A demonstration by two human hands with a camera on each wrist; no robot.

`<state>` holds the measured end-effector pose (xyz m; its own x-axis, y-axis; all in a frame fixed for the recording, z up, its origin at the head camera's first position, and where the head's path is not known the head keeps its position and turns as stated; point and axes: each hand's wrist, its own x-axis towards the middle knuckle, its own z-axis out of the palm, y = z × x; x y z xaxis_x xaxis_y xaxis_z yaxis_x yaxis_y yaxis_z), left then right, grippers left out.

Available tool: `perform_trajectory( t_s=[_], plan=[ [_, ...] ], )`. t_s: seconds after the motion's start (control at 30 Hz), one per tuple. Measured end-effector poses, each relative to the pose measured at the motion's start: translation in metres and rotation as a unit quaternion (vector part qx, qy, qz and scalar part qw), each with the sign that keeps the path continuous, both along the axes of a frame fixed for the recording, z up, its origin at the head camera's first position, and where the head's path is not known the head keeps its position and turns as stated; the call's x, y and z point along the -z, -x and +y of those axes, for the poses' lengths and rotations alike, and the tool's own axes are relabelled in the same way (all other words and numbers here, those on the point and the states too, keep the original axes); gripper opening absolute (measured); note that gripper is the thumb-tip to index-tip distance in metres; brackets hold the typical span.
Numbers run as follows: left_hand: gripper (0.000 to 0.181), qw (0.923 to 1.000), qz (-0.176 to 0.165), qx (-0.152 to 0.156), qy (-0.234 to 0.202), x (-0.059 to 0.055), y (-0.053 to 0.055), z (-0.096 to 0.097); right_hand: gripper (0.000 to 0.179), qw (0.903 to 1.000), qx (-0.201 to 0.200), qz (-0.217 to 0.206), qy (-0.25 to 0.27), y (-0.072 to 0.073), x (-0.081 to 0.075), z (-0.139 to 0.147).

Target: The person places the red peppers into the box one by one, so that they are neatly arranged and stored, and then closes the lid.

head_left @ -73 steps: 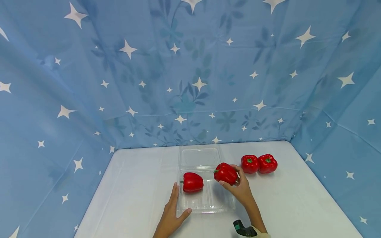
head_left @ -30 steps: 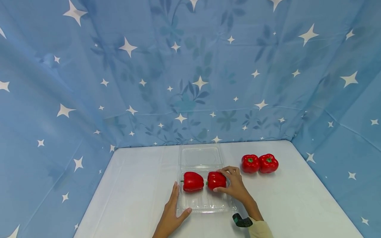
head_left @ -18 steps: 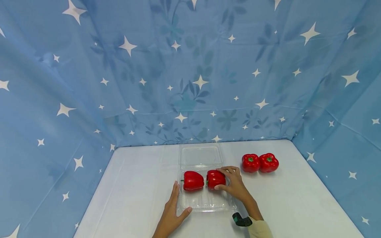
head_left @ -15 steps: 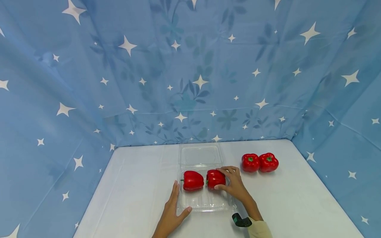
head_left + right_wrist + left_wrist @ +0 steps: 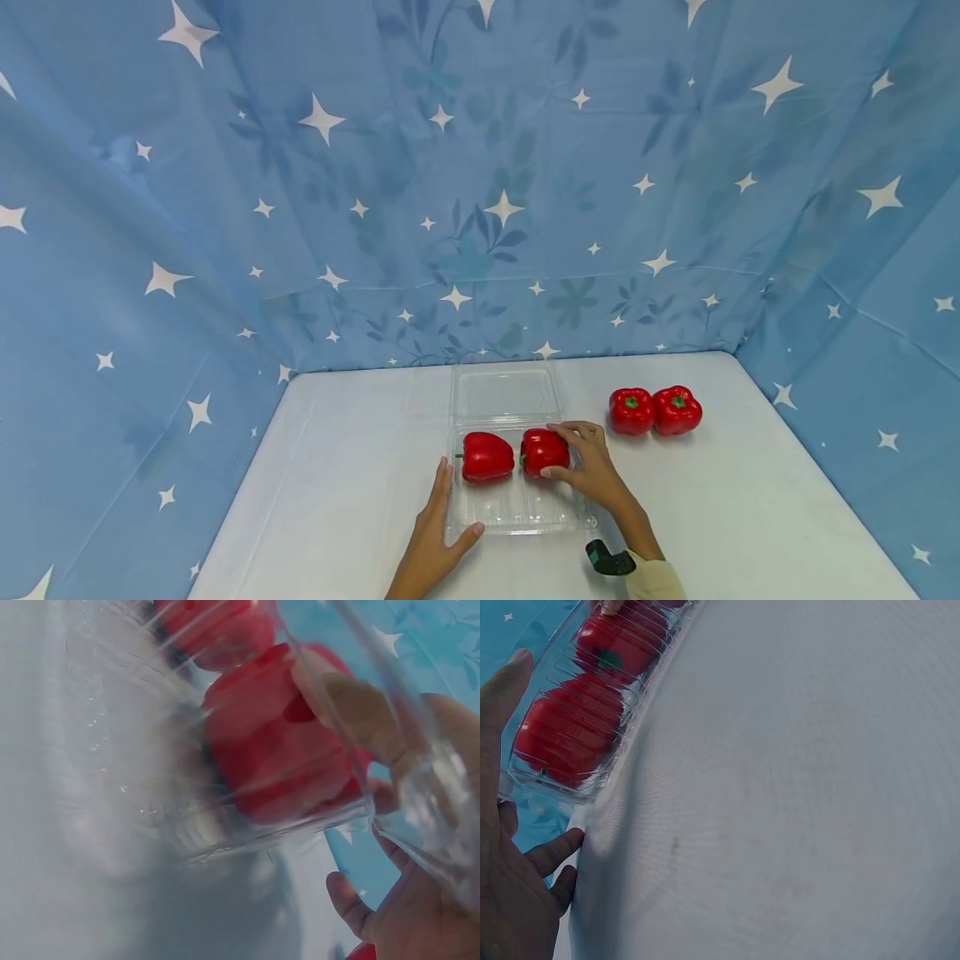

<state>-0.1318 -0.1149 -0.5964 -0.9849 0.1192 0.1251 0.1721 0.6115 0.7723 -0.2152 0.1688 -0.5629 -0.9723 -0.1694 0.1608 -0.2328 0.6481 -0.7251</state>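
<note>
A clear plastic clamshell container (image 5: 498, 521) lies on the white table, its lid (image 5: 506, 398) folded back toward the curtain. One red bell pepper (image 5: 486, 457) lies on its side in the container's left half, stem to the left. My right hand (image 5: 598, 477) grips a second red bell pepper (image 5: 543, 452), also on its side, in the right half; the right wrist view shows this pepper (image 5: 277, 742) through the clear wall. With fingers straight, my left hand (image 5: 431, 546) rests at the container's left edge, thumb by the near left corner.
Two more red bell peppers, a left one (image 5: 632, 412) and a right one (image 5: 677, 410), stand side by side on the table, right of the container, stems up. A blue star-patterned curtain (image 5: 480, 208) surrounds the table's back and sides.
Since the earliest frame, my right hand has lowered its pepper and moved it left into the container's right half. During the last second it stays almost still. My left hand has not moved.
</note>
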Motion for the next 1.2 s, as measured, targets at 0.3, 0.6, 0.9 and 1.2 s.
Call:
perform_trajectory(
  t_s=[0.3, 0.6, 0.9, 1.2],
  plan=[
    [0.096, 1.0000, 0.006, 0.001, 0.002, -0.0007, -0.0006, 0.0005, 0.071, 0.9997, -0.003, 0.003, 0.024, -0.0022, 0.0008, 0.0024],
    [0.096, 1.0000, -0.002, 0.003, -0.001, -0.0012, -0.0014, 0.0000, 0.070, 0.9996, -0.012, 0.000, 0.025, -0.0026, -0.0001, 0.0033],
    [0.096, 1.0000, 0.003, 0.002, 0.000, -0.0007, 0.0001, -0.0007, 0.066, 0.9994, -0.017, 0.020, 0.020, -0.0014, 0.0020, 0.0038],
    [0.096, 1.0000, 0.001, 0.003, -0.006, -0.0007, -0.0003, 0.0000, 0.066, 0.9995, -0.015, 0.008, 0.027, -0.0016, 0.0021, 0.0032]
  ],
)
